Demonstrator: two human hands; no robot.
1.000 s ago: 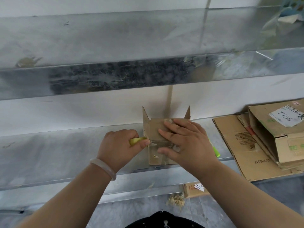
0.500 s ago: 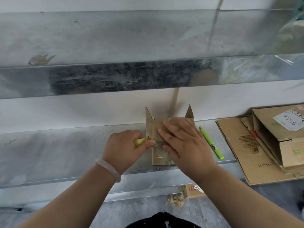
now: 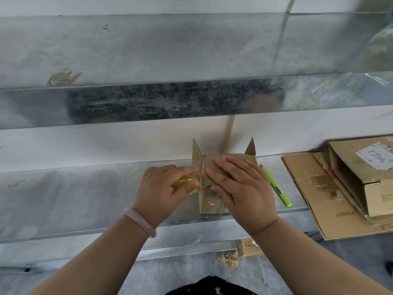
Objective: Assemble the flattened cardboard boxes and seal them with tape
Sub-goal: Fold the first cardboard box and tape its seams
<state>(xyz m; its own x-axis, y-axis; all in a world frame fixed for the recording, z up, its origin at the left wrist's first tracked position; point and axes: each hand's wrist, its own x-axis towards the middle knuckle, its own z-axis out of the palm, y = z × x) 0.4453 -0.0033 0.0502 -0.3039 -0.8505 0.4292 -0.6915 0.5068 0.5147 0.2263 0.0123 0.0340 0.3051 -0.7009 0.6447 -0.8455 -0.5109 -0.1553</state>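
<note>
The long metal shelf [image 3: 85,192] is carrying everything here, and off to the right a pile of flattened cardboard [image 3: 314,188] is waiting its turn, well apart from the action. Centre stage, the small box [image 3: 209,203] is sitting near the shelf's front edge, two flaps [image 3: 196,154] standing up at the back. The right hand [image 3: 246,188] is lying flat on top of it, fingers straight, pressing the closed flaps down, nothing held. The left hand [image 3: 161,190] is working just beside the box's left side, its grip curling round a yellowish tape roll [image 3: 187,180], with the thumb at the box's left edge. The strip itself is too faint to follow. A green pen [image 3: 278,191] is lying just right of the box, out of the way. Now the dangers: if that flat hand is easing off too soon, the flaps are likely springing apart and the tape is bridging a gap. Pulling the roll at an angle is risking a wrinkled, crooked seal. And with the box this close to the edge, a hard tug leftward could be dragging it askew or off the shelf.
</note>
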